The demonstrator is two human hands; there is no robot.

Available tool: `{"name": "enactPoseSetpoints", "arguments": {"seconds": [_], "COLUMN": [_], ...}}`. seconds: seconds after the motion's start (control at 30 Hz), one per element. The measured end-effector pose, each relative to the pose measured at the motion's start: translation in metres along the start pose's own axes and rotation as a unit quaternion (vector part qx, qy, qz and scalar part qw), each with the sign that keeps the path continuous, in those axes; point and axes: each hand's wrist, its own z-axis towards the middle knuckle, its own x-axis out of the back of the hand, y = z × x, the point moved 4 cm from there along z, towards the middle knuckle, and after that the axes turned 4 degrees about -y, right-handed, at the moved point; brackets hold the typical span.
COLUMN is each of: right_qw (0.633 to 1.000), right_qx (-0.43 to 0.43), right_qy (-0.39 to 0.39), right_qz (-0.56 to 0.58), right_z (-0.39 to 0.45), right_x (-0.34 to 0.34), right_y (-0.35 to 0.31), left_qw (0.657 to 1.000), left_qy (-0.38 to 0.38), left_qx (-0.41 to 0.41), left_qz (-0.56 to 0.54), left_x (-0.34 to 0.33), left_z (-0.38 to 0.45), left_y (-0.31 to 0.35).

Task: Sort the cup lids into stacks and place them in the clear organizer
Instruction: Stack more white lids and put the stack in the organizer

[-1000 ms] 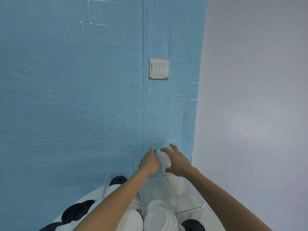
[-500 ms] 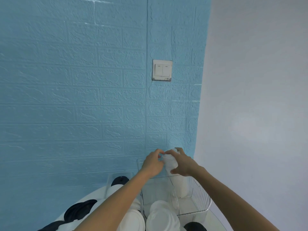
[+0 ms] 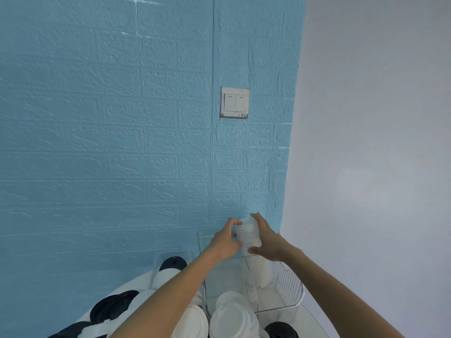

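The stack of translucent white plastic cup lids (image 3: 247, 234) is held in the air between both hands, above the far end of the clear plastic organizer with ribbed walls (image 3: 290, 286). Its long axis stands almost upright, leaning a little toward the blue wall. The left hand (image 3: 225, 240) grips the stack from the left side, with fingers curled round its upper part. The right hand (image 3: 267, 242) grips it from the right side, one finger reaching up along the far side to the top and the thumb at the lower end. Both hands are equally close, since both already hold it.

Directly below the grip, inside the organizer, another stack of white lids (image 3: 262, 272) stands against the right wall. The free space lies below the grip and slightly toward the person, so the coming move is probably a straight lowering, keeping the axis upright. Nearer to the person, more white lids (image 3: 231, 315) wait in a pile, and black round lids (image 3: 113, 306) lie to the left of the grip on the white round table (image 3: 310, 318).
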Motion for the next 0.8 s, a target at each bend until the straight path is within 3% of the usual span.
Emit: {"name": "enactPoseSetpoints", "arguments": {"seconds": [0.23, 0.5, 0.8], "right_qw": [0.995, 0.995, 0.993], "right_qx": [-0.020, -0.032, 0.006], "right_qy": [-0.008, -0.006, 0.071], "right_qz": [0.095, 0.095, 0.097], "right_z": [0.003, 0.000, -0.020], "right_x": [0.013, 0.016, 0.039], "right_y": [0.002, 0.002, -0.043], "left_qw": [0.999, 0.998, 0.996], "left_qy": [0.010, -0.002, 0.081], "left_qx": [-0.017, 0.009, -0.004], "left_qz": [0.028, 0.056, 0.048], "left_x": [0.007, 0.011, 0.056], "left_z": [0.000, -0.006, -0.036], "left_y": [0.002, 0.000, 0.015]}}
